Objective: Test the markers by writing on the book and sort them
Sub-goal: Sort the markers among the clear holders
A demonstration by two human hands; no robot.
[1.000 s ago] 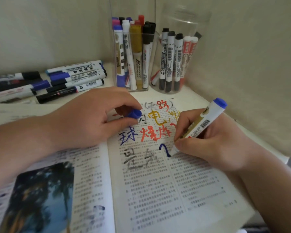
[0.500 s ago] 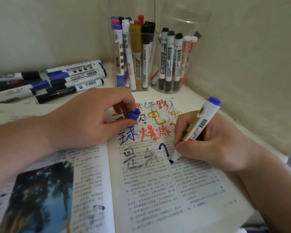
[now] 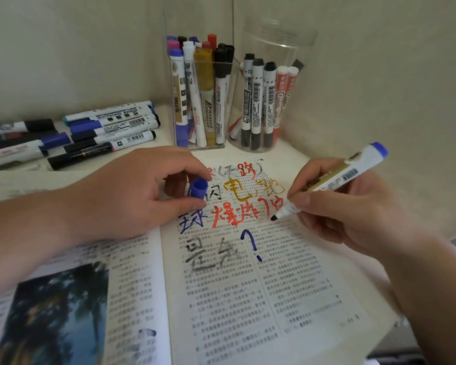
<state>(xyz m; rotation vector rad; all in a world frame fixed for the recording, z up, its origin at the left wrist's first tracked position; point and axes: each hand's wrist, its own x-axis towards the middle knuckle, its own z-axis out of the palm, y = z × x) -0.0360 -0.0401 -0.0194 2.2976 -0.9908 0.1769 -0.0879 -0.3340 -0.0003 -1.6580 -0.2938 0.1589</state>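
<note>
Both hands are over the open book (image 3: 248,299), which lies flat in front of us on the pale table (image 3: 292,158). Our left hand (image 3: 132,196) reaches in from the left with its wrist low across the left page, knuckles up. Its thumb and forefinger are curled in and pinch a blue cap (image 3: 198,188) just above the top of the right page, the cap's open mouth turned towards us.

Our right hand (image 3: 353,206) comes in from the lower right and grips a white marker (image 3: 334,180) low on its barrel, close to the nib, with the fingers wrapped tight round it. The barrel slants up and to the right, blue end highest. The dark nib points down-left beside the red characters — whether it touches the paper we cannot tell. Below it on the page sits a blue question mark (image 3: 250,242).

Behind the book, a square clear holder (image 3: 200,101) and a round clear jar (image 3: 274,88) stand side by side in the corner, each with markers upright inside — more loose markers (image 3: 103,130) lie on the table to the left.
</note>
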